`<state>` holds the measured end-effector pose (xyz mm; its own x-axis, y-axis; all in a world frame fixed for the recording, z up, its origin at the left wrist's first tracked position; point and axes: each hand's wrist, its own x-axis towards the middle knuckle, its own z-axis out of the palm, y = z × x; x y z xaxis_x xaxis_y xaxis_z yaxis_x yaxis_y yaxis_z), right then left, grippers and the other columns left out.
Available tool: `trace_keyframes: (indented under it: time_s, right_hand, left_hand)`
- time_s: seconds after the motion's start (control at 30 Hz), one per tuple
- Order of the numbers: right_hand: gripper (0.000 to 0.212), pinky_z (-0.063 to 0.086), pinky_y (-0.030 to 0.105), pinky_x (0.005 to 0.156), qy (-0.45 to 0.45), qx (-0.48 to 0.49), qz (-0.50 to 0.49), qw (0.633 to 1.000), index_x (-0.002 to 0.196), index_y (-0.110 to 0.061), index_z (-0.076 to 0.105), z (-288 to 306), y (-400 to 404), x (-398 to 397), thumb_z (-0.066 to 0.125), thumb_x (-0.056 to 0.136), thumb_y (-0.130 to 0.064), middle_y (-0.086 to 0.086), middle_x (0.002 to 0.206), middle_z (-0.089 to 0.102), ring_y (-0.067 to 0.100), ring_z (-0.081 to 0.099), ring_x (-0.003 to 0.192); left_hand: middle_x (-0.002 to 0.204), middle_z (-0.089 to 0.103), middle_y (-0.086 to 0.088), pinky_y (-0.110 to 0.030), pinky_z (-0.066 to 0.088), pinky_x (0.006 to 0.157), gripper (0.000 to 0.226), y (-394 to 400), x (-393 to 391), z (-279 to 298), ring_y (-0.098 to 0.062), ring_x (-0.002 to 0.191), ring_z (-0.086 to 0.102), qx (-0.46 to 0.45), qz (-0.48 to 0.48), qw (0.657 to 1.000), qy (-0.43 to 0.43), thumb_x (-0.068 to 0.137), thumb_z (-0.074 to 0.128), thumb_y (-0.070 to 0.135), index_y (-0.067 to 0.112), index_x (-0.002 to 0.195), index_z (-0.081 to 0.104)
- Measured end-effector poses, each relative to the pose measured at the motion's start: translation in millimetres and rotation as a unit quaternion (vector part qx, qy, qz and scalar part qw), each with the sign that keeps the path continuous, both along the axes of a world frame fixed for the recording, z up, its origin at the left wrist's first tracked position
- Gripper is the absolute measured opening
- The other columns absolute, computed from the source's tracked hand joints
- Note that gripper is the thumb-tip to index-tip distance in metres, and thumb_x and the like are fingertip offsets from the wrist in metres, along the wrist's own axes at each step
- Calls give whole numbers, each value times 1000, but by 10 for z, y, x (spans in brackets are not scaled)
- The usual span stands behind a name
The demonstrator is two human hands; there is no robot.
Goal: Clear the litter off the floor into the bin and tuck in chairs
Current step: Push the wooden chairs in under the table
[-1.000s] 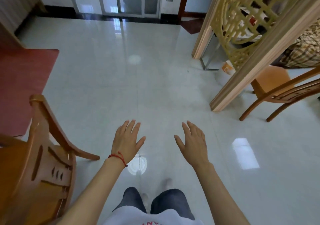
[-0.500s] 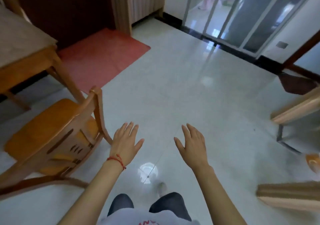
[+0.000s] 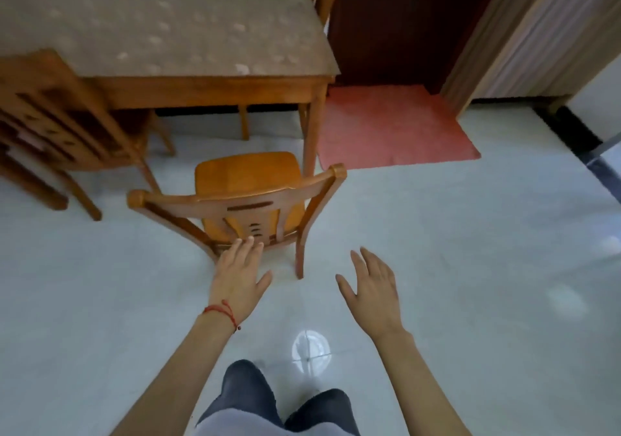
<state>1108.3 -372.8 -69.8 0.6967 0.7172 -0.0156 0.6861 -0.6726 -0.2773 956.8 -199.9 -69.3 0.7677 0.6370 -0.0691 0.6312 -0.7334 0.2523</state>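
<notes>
Your left hand (image 3: 239, 276) and right hand (image 3: 373, 284) hang flat-fingered and empty over the pale tiled floor (image 3: 470, 250). The wooden chair (image 3: 245, 200) stands pulled out just beside the cloth-covered table (image 3: 168, 25), near the red mat (image 3: 389, 126).

This is a home, most likely a dining corner. Ahead of both hands stands a wooden table (image 3: 208, 91) under a patterned, slightly worn cover (image 3: 161, 22), the kind laid over a family table. Just beyond the left hand (image 3: 237, 276) a wooden dining chair (image 3: 247, 197) stands pulled out from it, and a matching second chair (image 3: 57, 119) sits farther off to that hand's left. Beyond the right hand (image 3: 374, 289), a red doormat (image 3: 393, 126) lies before a dark doorway (image 3: 396, 22). Pale glossy floor tiles (image 3: 470, 267) run underneath both hands.
</notes>
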Motion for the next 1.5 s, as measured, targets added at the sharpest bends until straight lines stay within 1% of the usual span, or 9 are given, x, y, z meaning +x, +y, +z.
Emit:
trace_keyframes:
  time_s: [0.27, 0.5, 0.6, 0.67, 0.77, 0.9, 1.03, 1.27, 1.5]
  right_hand:
    - [53, 40, 44, 101, -22, 13, 124, 992, 125, -8, 54, 28, 850, -102, 48, 85, -43, 15, 128, 58, 32, 54, 119]
    - [56, 23, 35, 113, 68, 24, 90, 993, 139, -16, 36, 159, 1233, -72, 41, 93, -47, 6, 146, 40, 22, 33, 136]
    - [42, 40, 27, 93, 199, 113, 2, 973, 127, -14, 49, 366, 1385, -129, 46, 93, -39, 10, 126, 58, 25, 51, 118]
    - [31, 42, 20, 76, 279, 179, -47, 942, 115, -16, 56, 398, 1495, -126, 48, 93, -36, 10, 105, 66, 22, 60, 97]
    - [35, 41, 14, 68, 340, 213, -111, 909, 113, -14, 59, 347, 1671, -33, 47, 92, -39, -2, 87, 64, 12, 59, 80]
    - [35, 38, 13, 61, 369, 220, -164, 888, 94, -9, 64, 275, 1884, 137, 51, 91, -40, 0, 80, 65, 10, 58, 71]
    - [34, 39, 20, 59, 360, 215, -177, 891, 78, -10, 64, 155, 1987, 211, 54, 88, -41, -3, 66, 61, 17, 59, 68]
    - [34, 36, 16, 52, 344, 229, -161, 896, 70, -8, 62, 98, 2050, 276, 57, 88, -37, -2, 57, 58, 11, 55, 55]
    - [37, 44, 16, 62, 352, 253, -164, 886, 85, -6, 68, 66, 2331, 436, 60, 84, -42, 4, 79, 70, 18, 66, 74]
  left_hand:
    - [150, 28, -10, -39, 17, 113, 59, 368, -381, -18, -27, 139, 20, -16, 129, 992, -1, 92, 42, 43, 12, 140, 30]
    - [144, 38, -15, -39, 24, 110, 60, 643, -252, 23, -30, 135, 30, -89, 222, 966, -103, 90, 45, 42, 6, 137, 35]
    - [137, 46, -17, -35, 30, 105, 55, 692, -141, 171, -30, 128, 38, -163, 288, 922, -200, 91, 47, 35, 2, 134, 38]
    - [132, 50, -17, -33, 34, 99, 48, 714, -38, 273, -31, 123, 42, -216, 332, 883, -252, 92, 47, 32, 3, 131, 42]
    - [119, 59, -16, -28, 36, 86, 41, 825, 93, 277, -31, 113, 51, -255, 376, 838, -303, 92, 47, 35, 6, 121, 50]
    - [105, 66, -17, -33, 41, 86, 45, 975, 232, 207, -32, 101, 58, -266, 444, 792, -324, 87, 53, 40, 3, 112, 56]
    - [91, 68, -14, -30, 40, 80, 38, 1058, 292, 193, -28, 89, 60, -234, 478, 778, -335, 83, 62, 36, 1, 98, 62]
    - [69, 62, -6, -28, 43, 76, 26, 1154, 332, 209, -20, 69, 55, -229, 482, 764, -363, 80, 67, 28, 3, 77, 62]
    - [59, 56, 2, -27, 38, 74, 30, 1441, 514, 263, -9, 61, 52, -218, 498, 759, -357, 80, 66, 29, 0, 76, 60]
